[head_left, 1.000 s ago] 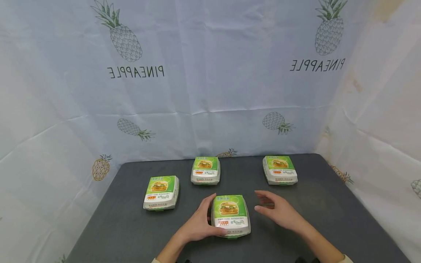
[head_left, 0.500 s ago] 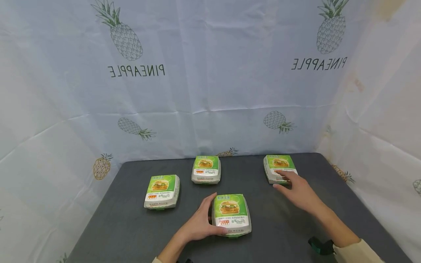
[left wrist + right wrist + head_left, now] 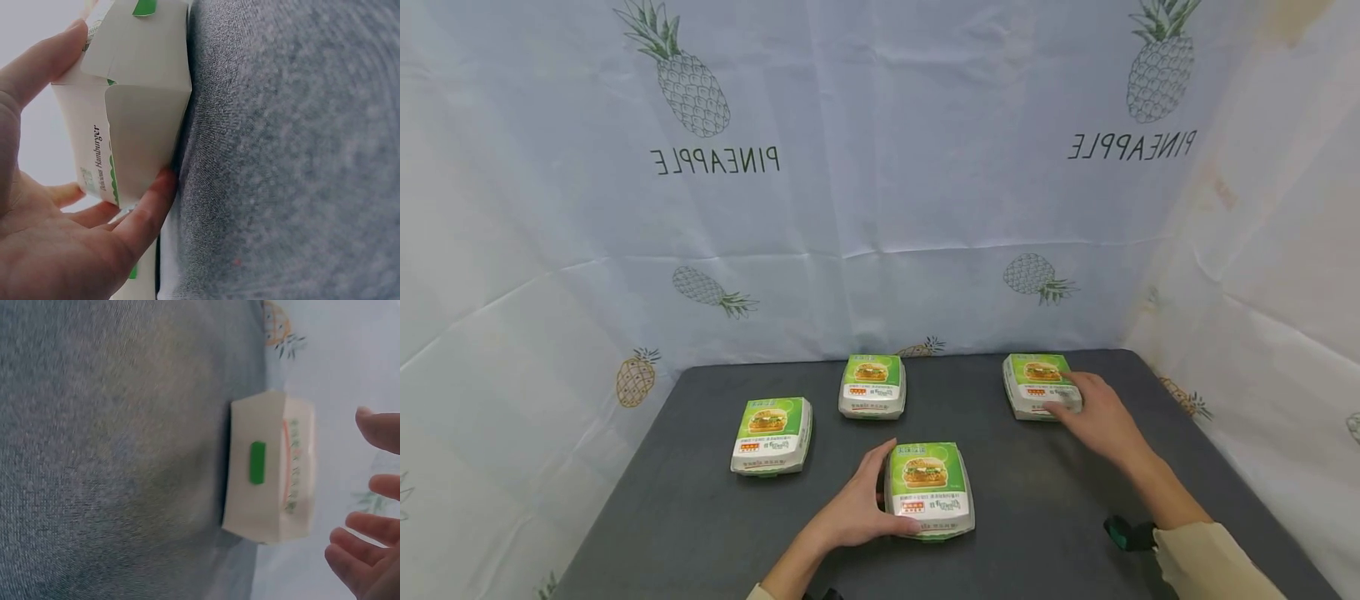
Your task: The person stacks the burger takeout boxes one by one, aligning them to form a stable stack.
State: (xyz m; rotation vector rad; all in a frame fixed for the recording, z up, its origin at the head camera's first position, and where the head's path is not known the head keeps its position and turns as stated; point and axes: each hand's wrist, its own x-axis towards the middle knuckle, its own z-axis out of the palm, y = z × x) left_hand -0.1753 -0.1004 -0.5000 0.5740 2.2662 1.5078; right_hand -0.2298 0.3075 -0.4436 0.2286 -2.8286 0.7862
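Observation:
My left hand [image 3: 853,510] grips the nearest hamburger box [image 3: 930,492], a green and white carton with a burger picture on its lid. Its thumb lies on the front right by the lid's edge, and the other fingers go along the left side. In the left wrist view, fingertips [image 3: 164,180] touch the low wall of this box [image 3: 147,119], close over the tabletop. At the back right stands another hamburger box [image 3: 1036,385]. My right hand [image 3: 1101,417] reaches over its right front corner with relaxed fingers. The right wrist view shows that hand [image 3: 369,547] above the box [image 3: 253,506], holding nothing.
Two more hamburger boxes sit on the dark grey tabletop [image 3: 692,533], one at the left [image 3: 771,437] and one at the back middle [image 3: 872,387]. A white curtain [image 3: 880,183] with pineapple prints encloses the back and both sides.
My right hand has moved forward and right, away from the nearest box, to the right side of the back right box. The left hand has kept its grip in place.

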